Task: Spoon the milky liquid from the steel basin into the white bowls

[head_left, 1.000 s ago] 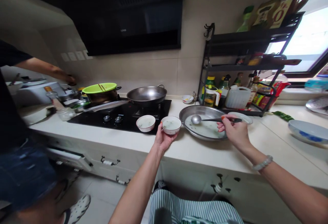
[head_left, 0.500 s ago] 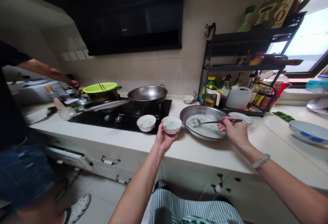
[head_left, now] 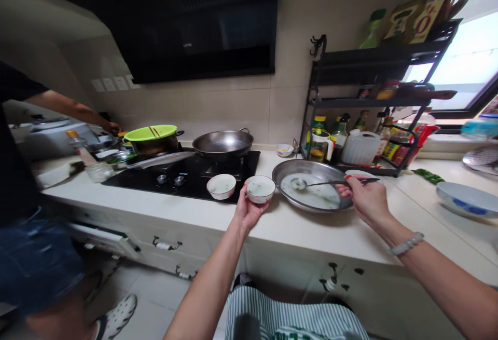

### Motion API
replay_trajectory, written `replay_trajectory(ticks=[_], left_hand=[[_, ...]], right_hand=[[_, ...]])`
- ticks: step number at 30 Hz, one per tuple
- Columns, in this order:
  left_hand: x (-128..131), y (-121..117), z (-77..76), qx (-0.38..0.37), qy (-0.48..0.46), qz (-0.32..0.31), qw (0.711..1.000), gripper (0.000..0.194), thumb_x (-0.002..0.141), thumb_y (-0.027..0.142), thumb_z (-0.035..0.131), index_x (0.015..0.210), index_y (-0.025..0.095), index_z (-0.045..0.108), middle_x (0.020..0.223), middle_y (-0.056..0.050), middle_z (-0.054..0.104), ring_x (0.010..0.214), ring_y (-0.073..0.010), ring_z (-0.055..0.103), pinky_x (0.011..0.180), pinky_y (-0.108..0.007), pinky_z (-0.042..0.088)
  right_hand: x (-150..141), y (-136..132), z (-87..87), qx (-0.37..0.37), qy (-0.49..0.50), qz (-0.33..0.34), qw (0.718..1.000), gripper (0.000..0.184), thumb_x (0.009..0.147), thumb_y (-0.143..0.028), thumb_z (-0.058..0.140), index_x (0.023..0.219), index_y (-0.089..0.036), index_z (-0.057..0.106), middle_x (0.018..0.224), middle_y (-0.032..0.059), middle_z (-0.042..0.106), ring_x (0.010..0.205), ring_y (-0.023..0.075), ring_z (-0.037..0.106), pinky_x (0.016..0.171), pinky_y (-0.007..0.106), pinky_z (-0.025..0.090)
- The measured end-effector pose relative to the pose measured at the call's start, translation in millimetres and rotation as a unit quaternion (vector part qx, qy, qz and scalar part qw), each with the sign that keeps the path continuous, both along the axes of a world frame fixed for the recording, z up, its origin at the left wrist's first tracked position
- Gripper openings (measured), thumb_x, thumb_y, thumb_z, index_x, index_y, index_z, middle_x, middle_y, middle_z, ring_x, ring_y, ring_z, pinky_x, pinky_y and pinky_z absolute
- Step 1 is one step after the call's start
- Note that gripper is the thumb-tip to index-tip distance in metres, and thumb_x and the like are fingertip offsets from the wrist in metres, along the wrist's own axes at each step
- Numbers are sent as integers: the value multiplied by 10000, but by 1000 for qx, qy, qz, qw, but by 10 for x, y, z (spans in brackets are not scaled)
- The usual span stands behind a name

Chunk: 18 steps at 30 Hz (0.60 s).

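Co-worker's hand: far left, past the hob, what it touches too small to tell

Green basin: lime-coloured, on a dark pot

Wok: wide, steel, at the back of the hob

Near bowl: small, white, dark-red rim, milky with green flecks, at the hob's front edge, untouched by you

Left hand: your grip narrow, holding the second bowl, thumb at its rim, place unchanged over the last second

Second bowl's look: matching white, dark-red rim, milky and flecked, just left of the steel basin; whether its foot meets the bench, you cannot tell

Steel basin's contents: shallow pale liquid, flecked dark green, inner wall bare above it

Ladle: inside the basin, its scoop bare and shiny a second ago, now down at the liquid and seemingly holding some, so your scooping looks under way, not finished

Right hand: your grip closed round the ladle's dark handle, shifted rightward since half a second ago
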<state>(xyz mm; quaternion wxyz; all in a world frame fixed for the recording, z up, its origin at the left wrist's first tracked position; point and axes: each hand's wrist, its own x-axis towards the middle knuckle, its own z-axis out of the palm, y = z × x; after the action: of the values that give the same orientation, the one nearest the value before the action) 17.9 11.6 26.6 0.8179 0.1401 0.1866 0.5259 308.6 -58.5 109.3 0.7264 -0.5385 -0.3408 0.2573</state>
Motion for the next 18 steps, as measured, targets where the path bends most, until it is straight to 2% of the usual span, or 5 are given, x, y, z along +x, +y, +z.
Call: replay_trajectory(ticks=[12,18], left_hand=[[-4,10,-15,0,-2,-3,1000,532,878,493,588,1317,195,545,1209,-151,657,1071,-311,643,813,-451,573],[-1,4,-13,2,-4,-2,1000,542,879,495,593,1319,184,543,1221,-156,654,1073,-310,645,835,-454,568]], right_hand=[[38,-17,62,17,-4,19,1000,129,713,-162,712,679,-224,605,564,39,630,446,177,605,334,260,518],[-3,-58,111,4,4,2,1000,110,709,-168,718,695,-190,611,563,50,642,437,154,600,352,227,513]])
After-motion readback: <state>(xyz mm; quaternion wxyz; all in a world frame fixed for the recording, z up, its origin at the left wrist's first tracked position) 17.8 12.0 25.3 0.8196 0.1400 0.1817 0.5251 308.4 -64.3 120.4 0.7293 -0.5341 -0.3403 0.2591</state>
